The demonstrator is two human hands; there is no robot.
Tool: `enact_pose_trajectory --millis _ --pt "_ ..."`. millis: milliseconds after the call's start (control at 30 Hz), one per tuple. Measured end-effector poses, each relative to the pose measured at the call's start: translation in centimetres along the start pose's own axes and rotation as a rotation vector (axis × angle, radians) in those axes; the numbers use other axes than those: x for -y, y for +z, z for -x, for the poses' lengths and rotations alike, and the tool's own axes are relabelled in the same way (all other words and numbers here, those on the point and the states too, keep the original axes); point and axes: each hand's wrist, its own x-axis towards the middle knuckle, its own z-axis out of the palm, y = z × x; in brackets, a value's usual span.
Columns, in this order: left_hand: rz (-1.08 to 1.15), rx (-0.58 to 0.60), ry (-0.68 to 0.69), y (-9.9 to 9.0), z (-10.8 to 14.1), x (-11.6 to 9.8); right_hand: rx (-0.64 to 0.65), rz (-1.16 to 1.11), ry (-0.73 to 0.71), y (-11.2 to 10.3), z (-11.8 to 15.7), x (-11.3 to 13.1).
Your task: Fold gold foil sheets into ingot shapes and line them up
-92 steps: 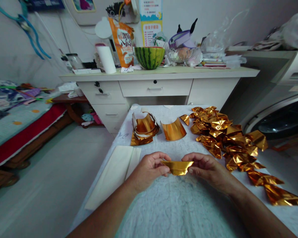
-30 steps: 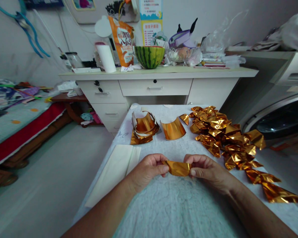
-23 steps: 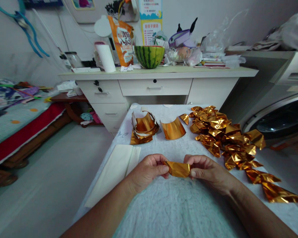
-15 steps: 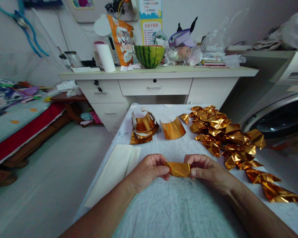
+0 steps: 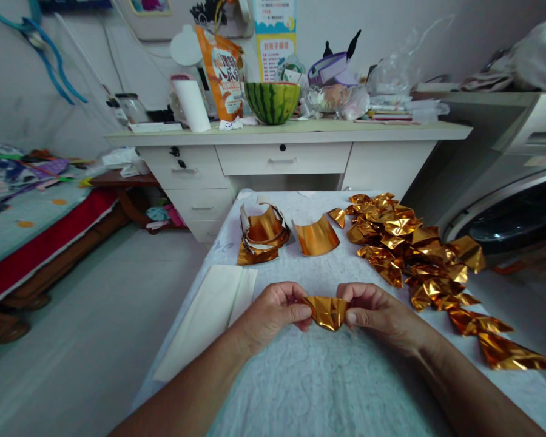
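Pale cloth with a faint texture covers the surface [image 5: 313,388], which runs away toward twelve o'clock to a white drawer unit [image 5: 282,160]. On that unit stand a cut watermelon with a striped green rind [image 5: 272,103], an orange printed pouch [image 5: 222,76] and a white paper roll [image 5: 192,104]. From the middle of the cloth, a silver-grey front-loading washing machine [image 5: 505,164] is at two o'clock, and a bed with a red side band [image 5: 40,243] lies between nine and ten.

Near the centre, a small, creased, shiny gold foil piece [image 5: 326,312] is held between two bare hands. The left hand [image 5: 279,312] is nearly closed, thumb and fingers pinching the foil's nine o'clock end; the right hand [image 5: 375,312] pinches its three o'clock end in the same way.

From the foil, a curved copper-gold sheet [image 5: 317,237] sits at twelve o'clock, a nest of curled gold-and-white strips [image 5: 264,233] at eleven, a heap of crumpled gold foil pieces [image 5: 404,243] around two, and flat cream-coloured paper [image 5: 200,321] at nine.
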Motion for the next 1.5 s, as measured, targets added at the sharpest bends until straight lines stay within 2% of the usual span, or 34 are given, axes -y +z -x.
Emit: enact_pose_trajectory --millis 167,300,400,600,900,1000,1133,1233,1367,1500 --pt "0.063 0.005 -0.007 -0.1 0.0 0.1 -0.016 0.013 -0.039 0.0 0.0 0.1" --pt "0.191 0.092 -0.071 -0.4 0.2 0.3 0.012 -0.007 -0.034 0.2 0.2 0.3" --pt "0.194 0.129 -0.087 -0.4 0.2 0.4 0.02 -0.008 -0.027 0.2 0.2 0.2" --pt "0.074 0.054 -0.024 -0.1 0.1 0.2 0.014 0.026 0.02 0.0 0.3 -0.2" --pt "-0.033 0.021 0.056 0.0 0.2 -0.4 -0.009 0.069 -0.048 0.5 0.1 0.6" --pt "-0.186 0.005 0.161 0.0 0.4 -0.8 -0.083 0.098 -0.057 0.5 0.0 0.8" --pt "-0.673 -0.048 0.417 0.3 0.8 -1.0 -0.258 0.252 -0.03 0.5 -0.1 0.5" --pt "-0.977 -0.047 0.515 0.5 1.0 -0.7 -0.305 0.34 -0.004 0.7 -0.3 0.2" --pt "-1.148 -0.031 0.572 0.6 1.1 -0.2 -0.286 0.346 -0.053 1.1 -0.6 0.0" --pt "-1.199 -0.058 0.601 0.9 1.2 -0.3 -0.36 0.442 -0.091 1.3 -0.8 -0.2"
